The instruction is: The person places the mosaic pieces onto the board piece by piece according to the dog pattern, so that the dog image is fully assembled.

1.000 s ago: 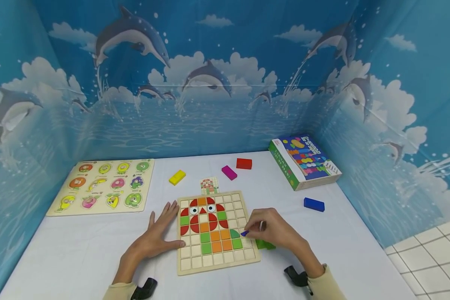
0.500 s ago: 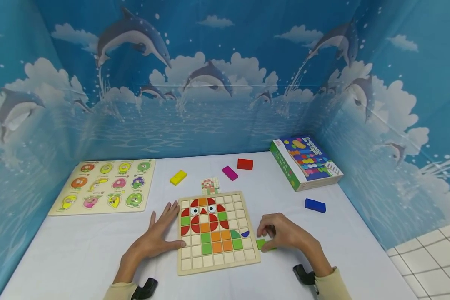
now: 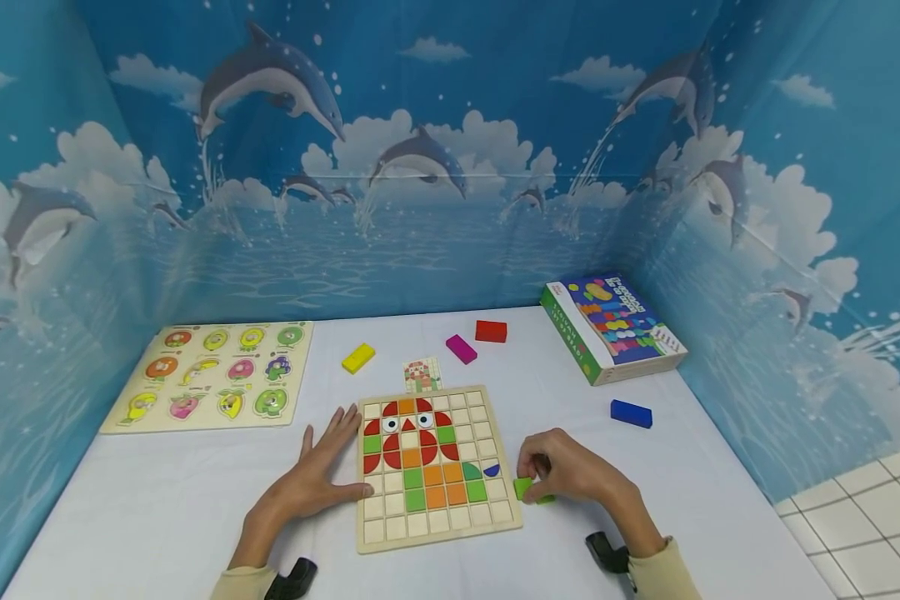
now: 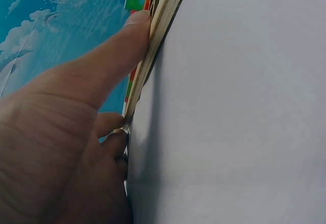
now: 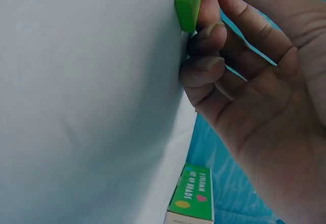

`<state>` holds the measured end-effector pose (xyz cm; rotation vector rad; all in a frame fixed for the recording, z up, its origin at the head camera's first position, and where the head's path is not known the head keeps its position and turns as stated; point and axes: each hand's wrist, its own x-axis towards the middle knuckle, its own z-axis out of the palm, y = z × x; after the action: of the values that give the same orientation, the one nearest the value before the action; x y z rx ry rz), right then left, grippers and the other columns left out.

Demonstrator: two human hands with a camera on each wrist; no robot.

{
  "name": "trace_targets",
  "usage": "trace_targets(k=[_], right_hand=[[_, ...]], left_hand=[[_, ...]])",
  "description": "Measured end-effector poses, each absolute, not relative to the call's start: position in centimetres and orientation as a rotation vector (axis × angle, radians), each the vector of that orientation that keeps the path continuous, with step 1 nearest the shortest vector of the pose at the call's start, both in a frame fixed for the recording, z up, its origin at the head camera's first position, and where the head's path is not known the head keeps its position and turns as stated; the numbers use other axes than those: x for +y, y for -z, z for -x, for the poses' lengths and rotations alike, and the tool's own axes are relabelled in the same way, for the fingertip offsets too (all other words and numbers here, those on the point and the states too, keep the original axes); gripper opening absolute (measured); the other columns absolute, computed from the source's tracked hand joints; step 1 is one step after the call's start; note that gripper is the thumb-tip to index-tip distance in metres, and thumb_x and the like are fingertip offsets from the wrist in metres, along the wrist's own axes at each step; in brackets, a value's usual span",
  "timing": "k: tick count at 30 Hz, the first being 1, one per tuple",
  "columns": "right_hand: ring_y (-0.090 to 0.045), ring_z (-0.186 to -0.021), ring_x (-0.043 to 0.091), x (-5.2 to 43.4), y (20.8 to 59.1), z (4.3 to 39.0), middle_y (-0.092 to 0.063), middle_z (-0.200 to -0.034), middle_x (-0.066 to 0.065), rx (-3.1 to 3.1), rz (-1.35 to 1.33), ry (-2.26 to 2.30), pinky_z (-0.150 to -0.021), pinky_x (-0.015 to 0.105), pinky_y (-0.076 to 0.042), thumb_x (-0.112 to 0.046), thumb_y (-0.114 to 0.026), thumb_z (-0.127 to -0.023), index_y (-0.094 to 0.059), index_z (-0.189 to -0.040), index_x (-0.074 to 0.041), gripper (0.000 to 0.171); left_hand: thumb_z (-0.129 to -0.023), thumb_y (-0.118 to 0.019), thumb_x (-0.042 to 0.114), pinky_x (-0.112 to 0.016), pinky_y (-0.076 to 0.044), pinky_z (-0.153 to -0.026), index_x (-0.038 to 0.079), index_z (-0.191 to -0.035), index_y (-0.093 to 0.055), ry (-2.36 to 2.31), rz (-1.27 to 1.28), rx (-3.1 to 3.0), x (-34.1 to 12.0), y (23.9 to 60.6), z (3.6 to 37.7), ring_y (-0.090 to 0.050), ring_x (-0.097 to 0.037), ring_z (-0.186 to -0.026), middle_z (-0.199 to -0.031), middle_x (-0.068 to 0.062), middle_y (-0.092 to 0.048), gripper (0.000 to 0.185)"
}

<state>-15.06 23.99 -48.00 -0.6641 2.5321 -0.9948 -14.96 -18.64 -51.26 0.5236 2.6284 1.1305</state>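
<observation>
A wooden grid board (image 3: 397,527) lies on the white table with red, orange and green tiles forming a figure with two eye tiles. My left hand (image 3: 311,481) rests at the board's left edge, fingers spread, its thumb (image 4: 114,51) touching the rim. Just off the right edge, my right hand (image 3: 573,467) pinches a green tile (image 3: 522,487) between thumb and fingertips. Another green tile (image 5: 188,5) lies on the table below those fingers. On the board's right part sits a blue half-round tile (image 3: 491,471), near a darker green quarter-round tile (image 3: 471,472).
Behind the board is a small pattern card (image 3: 422,375). Yellow (image 3: 358,358), magenta (image 3: 461,349), red (image 3: 491,332) and blue blocks (image 3: 631,413) lie around it. A fruit puzzle board (image 3: 210,375) is at the left, a toy box (image 3: 615,325) at the back right.
My right hand has let go of the blue half-round tile on the board, moved right to the green tiles and taken hold of one. The left hand stays at the board's edge.
</observation>
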Motion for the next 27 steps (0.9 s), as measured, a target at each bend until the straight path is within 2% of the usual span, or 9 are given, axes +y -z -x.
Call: trace_targets(k=[11,17,22,27], right_hand=[[-0.055,-0.067,0.006,24.5,47.9,15.2,-0.066,-0.069,-0.009,2.525,0.669,1.062,-0.059,0.020,-0.048,-0.013,-0.093,-0.085,-0.083,-0.087,-0.020,0.012],[-0.057,-0.072,0.003,23.5,47.3,14.6,-0.080,-0.090,-0.008,2.470,0.803,1.163,-0.064,0.019,-0.051,-0.010,-0.085,-0.093,-0.088,-0.101,-0.014,0.010],[-0.060,-0.076,0.001,19.8,47.7,13.6,-0.081,-0.094,-0.002,2.382,0.912,1.273,-0.069,0.020,-0.057,-0.008,-0.085,-0.092,-0.088,-0.101,-0.012,0.010],[-0.064,-0.072,0.000,16.4,48.3,12.8,-0.080,-0.088,-0.007,2.304,0.900,1.354,-0.068,0.020,-0.061,-0.006,-0.089,-0.088,-0.086,-0.097,-0.012,0.011]], left_hand=[[-0.083,-0.094,0.042,-0.062,0.019,-0.130,0.010,-0.173,-0.024,-1.150,-0.520,2.631,-18.7,51.8,15.0,0.000,-0.038,-0.168,-0.181,-0.011,-0.012,0.118],[-0.082,-0.093,0.043,-0.065,0.019,-0.129,0.008,-0.171,-0.028,-1.224,-0.584,2.641,-18.7,52.0,15.0,-0.001,-0.042,-0.166,-0.180,-0.017,-0.016,0.116],[-0.081,-0.093,0.045,-0.065,0.020,-0.128,0.009,-0.171,-0.029,-1.248,-0.597,2.637,-18.9,52.2,15.0,0.000,-0.040,-0.167,-0.180,-0.016,-0.016,0.116],[-0.080,-0.093,0.048,-0.063,0.019,-0.130,0.013,-0.172,-0.028,-1.206,-0.557,2.647,-18.9,52.4,15.1,0.000,-0.038,-0.168,-0.181,-0.011,-0.015,0.119]])
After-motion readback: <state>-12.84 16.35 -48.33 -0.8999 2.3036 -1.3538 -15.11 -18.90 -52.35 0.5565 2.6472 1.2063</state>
